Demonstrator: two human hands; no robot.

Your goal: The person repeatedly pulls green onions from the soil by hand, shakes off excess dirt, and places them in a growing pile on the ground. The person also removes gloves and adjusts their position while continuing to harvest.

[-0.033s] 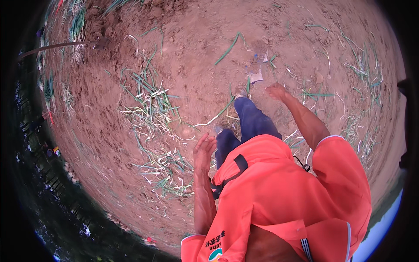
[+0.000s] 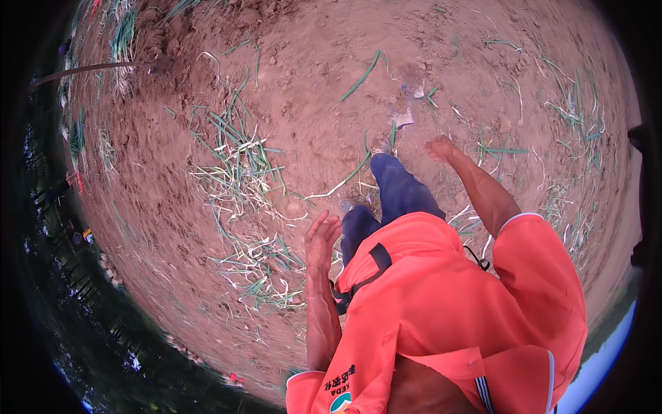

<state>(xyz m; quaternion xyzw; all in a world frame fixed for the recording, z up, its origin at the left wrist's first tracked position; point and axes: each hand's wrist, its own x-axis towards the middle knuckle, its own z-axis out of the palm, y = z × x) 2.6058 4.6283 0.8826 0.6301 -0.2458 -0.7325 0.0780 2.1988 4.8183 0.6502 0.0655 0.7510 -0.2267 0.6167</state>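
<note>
Over the soil, beside my left thigh, hangs my left hand [image 2: 322, 238], open with its fingers apart and nothing in it. My right hand [image 2: 441, 148] is out ahead to the right of my foot, its fingers loosely bent and a little blurred, with no object visible in them. Nearest to my left hand is a loose heap of green onions [image 2: 265, 272] on the ground. A larger scattered pile of green onions [image 2: 238, 155] lies farther ahead on the left. Close to my right hand, a pale torn wrapper [image 2: 405, 119] rests on the soil.
A long thin-handled tool [image 2: 103, 70] stretches across the far left, next to bundled green onions [image 2: 123, 38]. More onion stalks [image 2: 579, 110] are strewn at right. A single green leaf [image 2: 362, 76] lies ahead. Dark trees [image 2: 83, 324] border the left.
My right hand has shifted very slightly to the right. Otherwise the scene looks almost the same.
</note>
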